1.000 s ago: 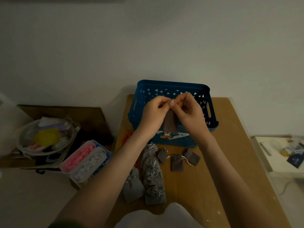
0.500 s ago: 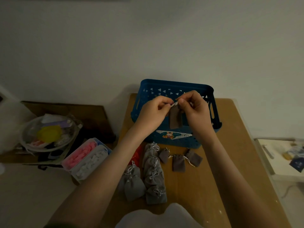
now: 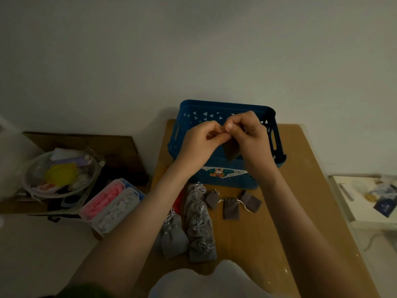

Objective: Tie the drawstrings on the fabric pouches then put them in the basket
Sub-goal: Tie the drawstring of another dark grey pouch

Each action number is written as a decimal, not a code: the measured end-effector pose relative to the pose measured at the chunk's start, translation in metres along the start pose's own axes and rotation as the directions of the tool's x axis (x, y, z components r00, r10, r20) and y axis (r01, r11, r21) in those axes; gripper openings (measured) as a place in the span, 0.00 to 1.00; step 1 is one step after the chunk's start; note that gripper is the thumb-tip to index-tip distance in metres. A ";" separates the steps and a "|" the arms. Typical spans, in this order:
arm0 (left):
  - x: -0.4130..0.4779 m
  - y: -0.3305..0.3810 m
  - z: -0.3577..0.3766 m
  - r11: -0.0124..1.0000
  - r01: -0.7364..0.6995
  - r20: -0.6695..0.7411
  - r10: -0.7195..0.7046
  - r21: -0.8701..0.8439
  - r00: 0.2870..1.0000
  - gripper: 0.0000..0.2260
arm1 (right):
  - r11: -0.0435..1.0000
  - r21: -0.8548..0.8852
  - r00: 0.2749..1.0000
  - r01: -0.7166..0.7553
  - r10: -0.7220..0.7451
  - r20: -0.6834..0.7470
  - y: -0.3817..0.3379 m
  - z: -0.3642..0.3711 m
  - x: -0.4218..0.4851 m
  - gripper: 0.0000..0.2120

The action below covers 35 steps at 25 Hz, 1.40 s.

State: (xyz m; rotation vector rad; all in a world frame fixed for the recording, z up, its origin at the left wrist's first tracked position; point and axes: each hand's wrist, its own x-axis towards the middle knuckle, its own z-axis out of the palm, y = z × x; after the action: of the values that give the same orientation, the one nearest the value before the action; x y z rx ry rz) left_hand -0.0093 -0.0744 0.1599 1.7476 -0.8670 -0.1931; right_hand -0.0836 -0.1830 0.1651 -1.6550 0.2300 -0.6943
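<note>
From my station I see the left hand [image 3: 199, 143] closed in so that its curled fingertips meet those of the right. Both pinch at the mouth of the small brown pouch [image 3: 232, 151], which hangs tilted between them over the near wall of the blue basket [image 3: 225, 104]. Whether they nip cord or cloth I cannot tell. The right hand [image 3: 252, 134] covers the pouch's right edge. I judge the knot is being drawn tight, so the drop into the basket should come next. Half a second ago the hands are slightly apart, the pouch hangs straight and a pale cord shows between them; now no cord shows. On the table [image 3: 296, 190] the grey pouches [image 3: 198, 216] and three brown pouches [image 3: 231, 208] lie unmoved.
</note>
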 end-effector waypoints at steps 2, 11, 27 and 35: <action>0.000 -0.002 0.000 0.993 0.031 -0.014 -0.032 -0.112 0.999 0.03 | 1.000 -0.022 1.000 0.018 -0.017 0.018 -0.004 -0.001 0.000 0.08; -0.002 0.000 0.002 0.814 0.126 -0.104 -0.222 -0.568 0.969 0.04 | 0.975 -0.180 0.971 -0.128 0.160 0.175 0.001 -0.001 0.000 0.08; 0.003 -0.003 -0.001 0.892 0.304 -0.030 -0.332 -0.333 0.943 0.06 | 0.820 -0.504 0.936 -0.271 0.346 0.059 0.013 -0.015 0.004 0.17; 0.000 -0.003 0.006 0.951 0.225 -0.150 -0.259 -0.211 0.954 0.04 | 0.937 0.177 0.915 -0.300 0.231 0.331 0.009 -0.023 0.001 0.12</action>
State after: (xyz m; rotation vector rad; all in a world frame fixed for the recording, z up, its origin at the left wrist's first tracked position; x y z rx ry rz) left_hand -0.0111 -0.0785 0.1553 1.6583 -0.4859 -0.2710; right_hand -0.0934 -0.2049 0.1581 -1.4540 0.1443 -0.2390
